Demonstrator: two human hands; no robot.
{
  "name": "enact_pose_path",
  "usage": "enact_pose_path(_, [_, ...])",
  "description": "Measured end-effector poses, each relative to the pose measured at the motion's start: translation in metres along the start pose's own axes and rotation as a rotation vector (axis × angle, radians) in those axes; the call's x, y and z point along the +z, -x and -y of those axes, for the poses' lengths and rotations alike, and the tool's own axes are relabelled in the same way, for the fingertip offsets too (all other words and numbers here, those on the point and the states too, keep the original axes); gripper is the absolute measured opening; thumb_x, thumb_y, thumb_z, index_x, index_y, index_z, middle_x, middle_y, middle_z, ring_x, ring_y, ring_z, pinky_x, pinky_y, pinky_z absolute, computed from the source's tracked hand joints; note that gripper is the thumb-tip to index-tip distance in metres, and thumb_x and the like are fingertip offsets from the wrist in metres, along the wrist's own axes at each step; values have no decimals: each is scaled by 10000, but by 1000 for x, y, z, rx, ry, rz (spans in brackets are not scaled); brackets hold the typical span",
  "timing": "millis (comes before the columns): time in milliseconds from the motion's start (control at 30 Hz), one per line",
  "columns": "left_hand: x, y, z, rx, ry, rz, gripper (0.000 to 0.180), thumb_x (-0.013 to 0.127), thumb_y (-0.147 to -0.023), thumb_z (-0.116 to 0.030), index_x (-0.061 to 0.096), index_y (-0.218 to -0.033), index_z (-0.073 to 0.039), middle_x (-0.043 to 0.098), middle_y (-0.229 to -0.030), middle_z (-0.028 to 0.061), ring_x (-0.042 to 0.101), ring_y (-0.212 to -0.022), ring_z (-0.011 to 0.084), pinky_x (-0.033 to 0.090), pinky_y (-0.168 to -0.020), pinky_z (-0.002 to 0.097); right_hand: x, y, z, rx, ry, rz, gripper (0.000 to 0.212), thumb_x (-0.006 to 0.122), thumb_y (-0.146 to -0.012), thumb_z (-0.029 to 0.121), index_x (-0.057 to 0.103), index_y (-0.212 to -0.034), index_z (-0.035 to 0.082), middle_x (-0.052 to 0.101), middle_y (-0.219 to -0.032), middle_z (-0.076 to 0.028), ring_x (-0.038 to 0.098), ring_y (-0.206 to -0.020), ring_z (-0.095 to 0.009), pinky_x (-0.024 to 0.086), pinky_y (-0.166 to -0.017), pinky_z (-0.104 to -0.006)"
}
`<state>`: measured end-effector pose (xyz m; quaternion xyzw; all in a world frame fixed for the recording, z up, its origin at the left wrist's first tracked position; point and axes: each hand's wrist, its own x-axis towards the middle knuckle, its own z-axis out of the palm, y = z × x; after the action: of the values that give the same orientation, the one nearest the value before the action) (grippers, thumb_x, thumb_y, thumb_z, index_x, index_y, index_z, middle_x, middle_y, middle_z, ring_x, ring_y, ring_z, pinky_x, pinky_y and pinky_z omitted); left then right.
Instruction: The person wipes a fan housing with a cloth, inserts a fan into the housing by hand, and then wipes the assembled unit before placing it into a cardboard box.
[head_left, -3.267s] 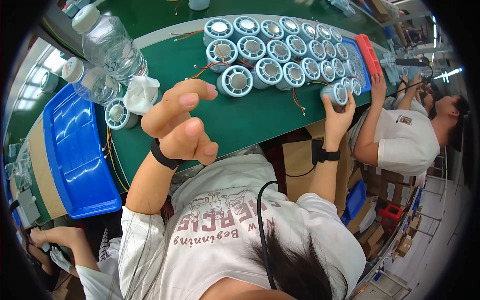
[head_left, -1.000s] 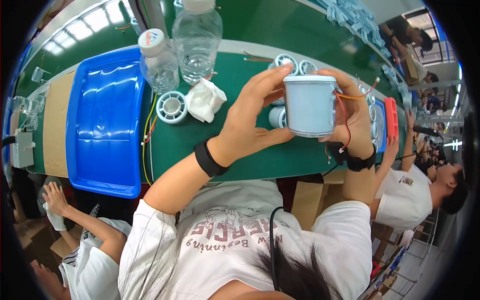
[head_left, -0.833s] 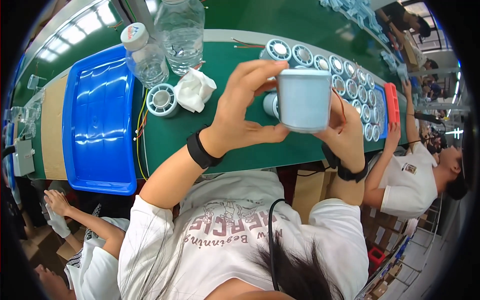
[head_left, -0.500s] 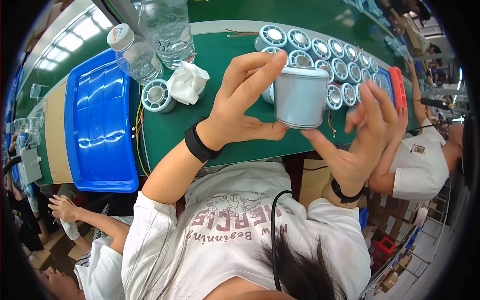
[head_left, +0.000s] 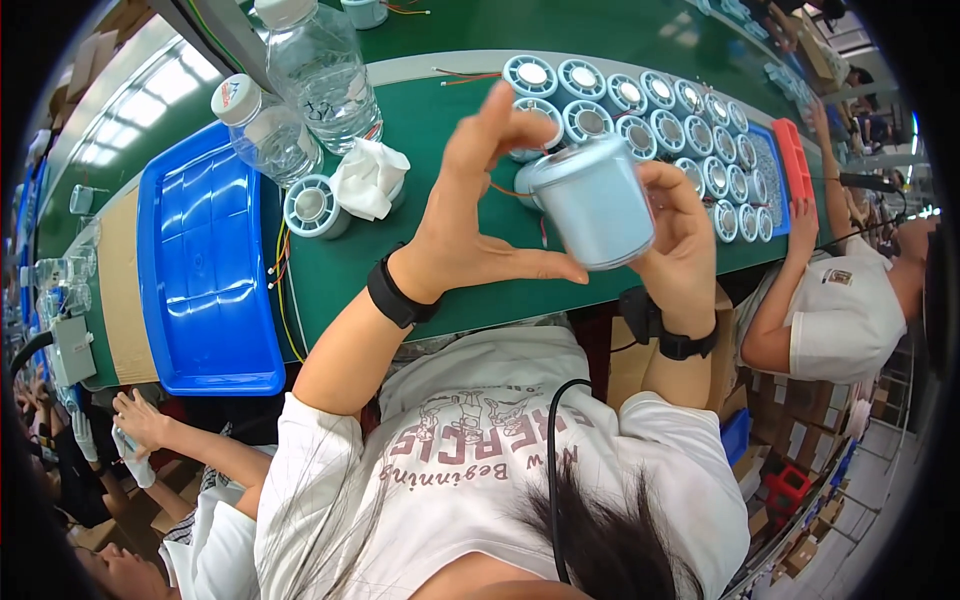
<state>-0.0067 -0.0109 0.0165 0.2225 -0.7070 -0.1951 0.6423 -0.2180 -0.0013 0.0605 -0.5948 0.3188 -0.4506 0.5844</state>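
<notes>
A light blue, cup-shaped cylinder with a smooth side hangs tilted above the green table in front of me. My right hand grips it from the right, fingers behind its wall and thumb low on its side. To its left, my left hand is open, thumb and fingers spread wide in a C shape around a gap. The left thumb tip comes close to the cylinder's lower edge; whether it touches I cannot tell. Beyond stand rows of similar light blue cylinders with spoked round tops, some with thin wires.
At left lies a blue plastic tray. Beside it are a small water bottle, a larger bottle, another spoked cylinder and crumpled white tissue. A red bin edge stands at right; co-workers sit on both sides.
My right hand has closed on the cylinder, and my left fingers have come off it. The cylinder has tilted and dropped slightly.
</notes>
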Motion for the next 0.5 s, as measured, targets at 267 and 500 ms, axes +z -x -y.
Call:
enact_pose_path(267, [6,2,3,6,-96,33,1212,890,-635,-106,77,-1533,-73,537,-1288,210,527,-1199,312,493,-934,392,10,-3,-5,9,-120,31,801,803,-752,87,349,-1401,-35,484,-1318,-112,495,-1214,-187,439,-997,-330])
enact_pose_path(500, [5,3,-3,160,-122,204,1024,851,-691,-147,231,-1507,-131,449,-1389,261,562,-1132,338,526,-897,440,23,2,-7,-28,-3,-141,825,810,-729,84,352,-1410,-7,478,-1342,-118,499,-1216,-195,413,-1026,-348])
